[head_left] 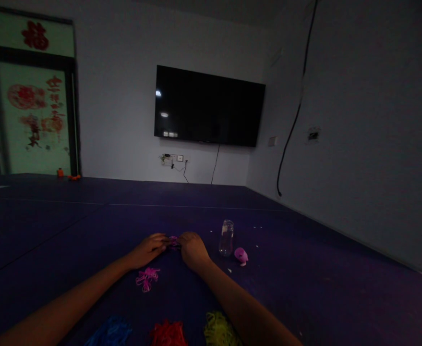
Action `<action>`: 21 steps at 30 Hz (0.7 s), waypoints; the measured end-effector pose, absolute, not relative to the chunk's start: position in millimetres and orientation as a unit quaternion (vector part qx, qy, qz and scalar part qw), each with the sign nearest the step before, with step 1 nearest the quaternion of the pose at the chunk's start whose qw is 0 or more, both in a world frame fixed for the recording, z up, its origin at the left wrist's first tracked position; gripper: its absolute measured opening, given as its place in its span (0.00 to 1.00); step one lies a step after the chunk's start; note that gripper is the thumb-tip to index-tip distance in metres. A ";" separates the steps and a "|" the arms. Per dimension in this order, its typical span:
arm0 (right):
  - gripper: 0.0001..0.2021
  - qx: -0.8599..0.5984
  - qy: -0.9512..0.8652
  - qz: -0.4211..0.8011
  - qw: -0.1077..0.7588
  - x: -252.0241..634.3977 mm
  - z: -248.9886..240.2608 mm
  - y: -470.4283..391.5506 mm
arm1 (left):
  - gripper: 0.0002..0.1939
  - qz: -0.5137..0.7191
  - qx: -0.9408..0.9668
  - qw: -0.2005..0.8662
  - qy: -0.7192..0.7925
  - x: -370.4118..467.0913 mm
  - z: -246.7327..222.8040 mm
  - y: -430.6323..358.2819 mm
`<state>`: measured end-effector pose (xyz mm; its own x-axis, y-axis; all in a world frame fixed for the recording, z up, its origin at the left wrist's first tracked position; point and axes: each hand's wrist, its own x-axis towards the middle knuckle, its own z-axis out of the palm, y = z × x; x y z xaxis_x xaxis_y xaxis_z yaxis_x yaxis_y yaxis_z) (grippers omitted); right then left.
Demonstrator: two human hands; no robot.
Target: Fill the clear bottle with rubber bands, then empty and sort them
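- I have both hands at the centre of the frame, low on the table [304,274], with a small tangle of purple string [174,242] between them.
- My left hand [148,250] comes in from the lower left, its fingertips at the string's left edge; my right hand [194,249] curls over the right edge from the lower right.
- On grip: the fingers look bent and narrow at the string, but the view is too dim for me to tell whether either hand truly pinches it.
- I judge the step in hand to be fingerwork on that tangle, perhaps spreading or gathering strands.
- The next move, I'd say, calls for light fingertips and both hands working together, since thin strands could snag.
- A loose pink bunch [148,278] lies apart, below my left hand.
- Right of centre, a clear bottle [226,240] stands near a pink cup [240,254].
- Blue string [113,332], red string [168,333] and yellow string [220,330] sit along the bottom edge.
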<state>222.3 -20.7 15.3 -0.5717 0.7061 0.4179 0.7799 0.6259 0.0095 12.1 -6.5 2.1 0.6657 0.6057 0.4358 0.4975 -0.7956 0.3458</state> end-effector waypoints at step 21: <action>0.19 -0.372 -0.914 -0.058 0.151 223.8 0.8 -14.6 | 0.19 0.353 0.853 0.086 0.374 14.5 1.2 -9.9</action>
<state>223.8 -14.6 0.8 -0.6779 0.6625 0.3188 0.6974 0.7167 -0.0065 14.5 -9.9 1.2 0.4703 0.6991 0.5387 0.5783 -0.7052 0.4103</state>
